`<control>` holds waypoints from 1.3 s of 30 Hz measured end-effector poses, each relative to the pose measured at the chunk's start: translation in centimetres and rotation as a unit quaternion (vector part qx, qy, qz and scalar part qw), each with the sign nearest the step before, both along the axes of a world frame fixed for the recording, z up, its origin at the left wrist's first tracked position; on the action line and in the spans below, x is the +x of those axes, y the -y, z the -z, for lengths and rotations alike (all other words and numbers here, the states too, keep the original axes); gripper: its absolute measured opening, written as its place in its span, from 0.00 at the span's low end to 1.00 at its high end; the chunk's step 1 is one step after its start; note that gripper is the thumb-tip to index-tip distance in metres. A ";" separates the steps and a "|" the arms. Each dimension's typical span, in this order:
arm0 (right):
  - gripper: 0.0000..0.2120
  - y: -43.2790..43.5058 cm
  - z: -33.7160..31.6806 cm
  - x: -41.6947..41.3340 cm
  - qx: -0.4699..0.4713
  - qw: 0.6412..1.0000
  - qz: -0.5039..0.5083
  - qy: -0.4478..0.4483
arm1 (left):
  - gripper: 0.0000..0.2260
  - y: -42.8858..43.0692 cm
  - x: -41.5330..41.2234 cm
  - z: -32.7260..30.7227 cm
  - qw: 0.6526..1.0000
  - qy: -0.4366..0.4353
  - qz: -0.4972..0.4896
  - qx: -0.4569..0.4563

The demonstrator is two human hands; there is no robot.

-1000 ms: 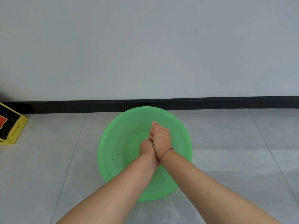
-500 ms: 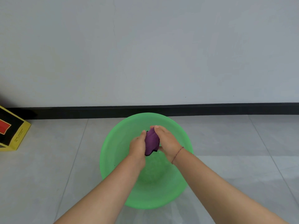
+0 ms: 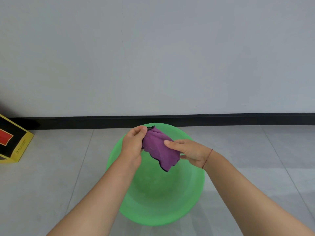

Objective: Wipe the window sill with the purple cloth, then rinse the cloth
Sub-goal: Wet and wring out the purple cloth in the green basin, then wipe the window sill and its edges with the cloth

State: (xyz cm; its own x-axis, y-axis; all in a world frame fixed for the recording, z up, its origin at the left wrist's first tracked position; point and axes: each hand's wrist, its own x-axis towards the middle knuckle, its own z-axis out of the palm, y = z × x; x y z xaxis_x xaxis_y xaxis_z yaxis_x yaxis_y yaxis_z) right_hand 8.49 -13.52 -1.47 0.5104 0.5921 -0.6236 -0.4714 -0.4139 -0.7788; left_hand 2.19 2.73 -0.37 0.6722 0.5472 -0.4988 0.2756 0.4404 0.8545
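Observation:
The purple cloth, dark along its edge, hangs bunched above the green plastic basin on the floor. My left hand pinches its upper left corner, fingers closed on the fabric. My right hand grips the cloth's right side, thumb on top; a thin red string circles that wrist. The cloth's lower tip dangles over the basin's inside. The window sill is not in view.
A yellow and black box with a red patch stands on the floor at the far left. A black skirting board runs along the grey wall just behind the basin. Grey floor tiles surround the basin.
Both hands have lifted out of the basin and moved apart, and the cloth, hidden between them a second ago, is now spread out between them above the basin.

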 end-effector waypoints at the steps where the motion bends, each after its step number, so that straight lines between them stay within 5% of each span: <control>1: 0.19 0.1 -0.3 0.2 0.027 1.000 0.004 -0.004 | 0.02 -0.1 0.2 -0.4 1.000 0.002 -0.003 -0.002; 5: 0.18 0.5 -2.2 1.5 0.151 0.980 0.101 -0.086 | 0.14 -0.3 0.7 -2.5 0.994 -0.035 0.106 -0.004; 7: 0.17 0.3 -3.9 2.1 0.114 0.985 0.122 -0.044 | 0.23 0.2 0.8 -4.4 0.975 -0.069 0.209 0.019; 9: 0.15 0.2 -7.0 2.7 0.059 0.989 0.135 0.017 | 0.20 0.7 1.1 -7.0 0.966 -0.067 0.242 0.057; 13: 0.20 1.5 -16.3 4.1 0.054 0.994 0.091 -0.019 | 0.10 0.9 2.5 -14.7 0.983 0.001 0.139 0.119; 19: 0.18 4.2 -31.0 4.3 0.038 0.998 0.023 -0.041 | 0.10 2.4 4.2 -28.0 0.968 0.024 0.117 0.221; 25: 0.15 5.1 -43.4 4.2 0.156 0.979 0.122 -0.050 | 0.08 3.5 4.5 -39.5 0.963 0.010 0.106 0.247; 28: 0.16 5.1 -48.3 5.1 0.098 0.975 0.197 0.015 | 0.05 3.4 4.7 -44.2 0.963 -0.023 0.091 0.254; 32: 0.19 5.1 -53.6 6.9 0.020 0.949 0.298 0.102 | 0.05 4.1 5.8 -49.3 0.973 -0.053 0.079 0.209; 39: 0.17 5.0 -58.8 11.1 0.046 0.932 0.317 0.170 | 0.09 5.1 8.6 -53.9 0.994 -0.067 0.041 0.082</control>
State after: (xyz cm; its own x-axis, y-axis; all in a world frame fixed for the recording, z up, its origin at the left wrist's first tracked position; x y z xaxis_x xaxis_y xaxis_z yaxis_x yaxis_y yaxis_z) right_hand 19.60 -18.49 57.33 0.9348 0.1467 -0.3234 -0.3178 -0.0608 -0.9462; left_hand 10.80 -2.40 53.56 0.6511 0.5751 -0.4952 0.4204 0.2699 0.8663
